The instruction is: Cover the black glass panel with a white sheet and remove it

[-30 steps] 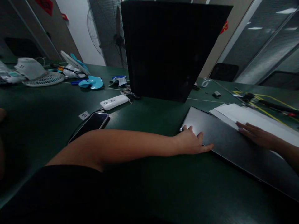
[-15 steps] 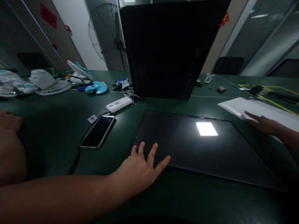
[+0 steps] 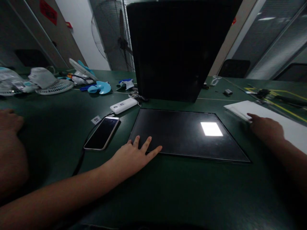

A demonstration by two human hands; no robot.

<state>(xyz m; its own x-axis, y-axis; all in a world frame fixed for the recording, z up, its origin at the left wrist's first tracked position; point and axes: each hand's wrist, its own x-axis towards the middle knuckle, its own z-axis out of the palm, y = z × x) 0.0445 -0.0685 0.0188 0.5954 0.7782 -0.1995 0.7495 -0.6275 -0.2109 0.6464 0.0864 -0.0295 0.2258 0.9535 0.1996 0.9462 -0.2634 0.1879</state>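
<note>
A dark, glossy flat rectangular panel (image 3: 177, 134) with a thin frame lies on the green table, reflecting a bright square of light. My left hand (image 3: 135, 155) rests on its near left corner, fingers spread and nothing gripped. To the right, my right hand (image 3: 267, 129) is at the near edge of a white sheet (image 3: 285, 118), fingers curled onto it, the index fingertip on top. The thumb is hidden. Part of the sheet's left end looks blurred and translucent.
A large black upright panel (image 3: 179, 51) stands behind. Left of my hand are a phone (image 3: 103, 134) on a cable and a white power bank (image 3: 124, 105). Fan parts (image 3: 55, 86) sit at the far left. Another person's hand (image 3: 11, 119) rests at the left edge.
The dark panel has shifted away from me and to the left, with my left hand on it. My right hand's fingers have curled in at the white sheet's edge.
</note>
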